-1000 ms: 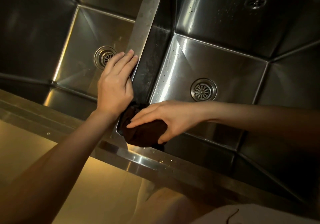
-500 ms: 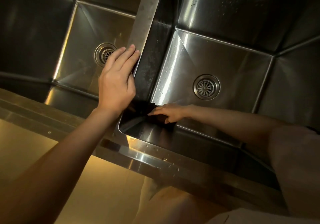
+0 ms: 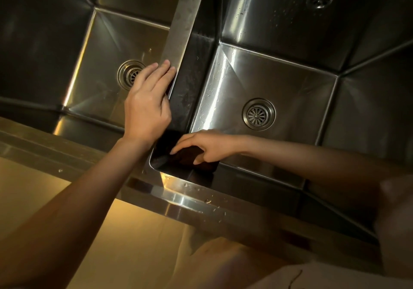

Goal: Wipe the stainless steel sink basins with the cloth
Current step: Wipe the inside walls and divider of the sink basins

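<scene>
Here the right hand (image 3: pixel 209 146) is down in the near left corner of the right basin (image 3: pixel 279 83), its grip closed over a dark cloth (image 3: pixel 187 157): the fingers lie spread across the top of the cloth and the thumb curls under its near edge. The cloth is pressed into that corner, where the basin floor meets the front wall and the wall under the divider (image 3: pixel 185 18). The left hand (image 3: pixel 146 107) holds nothing; it lies flat and open on the near end of the divider strip between the two basins, fingertips pointing away along the strip, partly overlapping the view of the left basin's drain (image 3: pixel 126 74). The left basin (image 3: pixel 105 49) is beyond it. The right basin's drain (image 3: pixel 258 114) sits just beyond the right hand, with water droplets scattered on the floor beside it and on the front rim (image 3: pixel 194 201) of the sink.
</scene>
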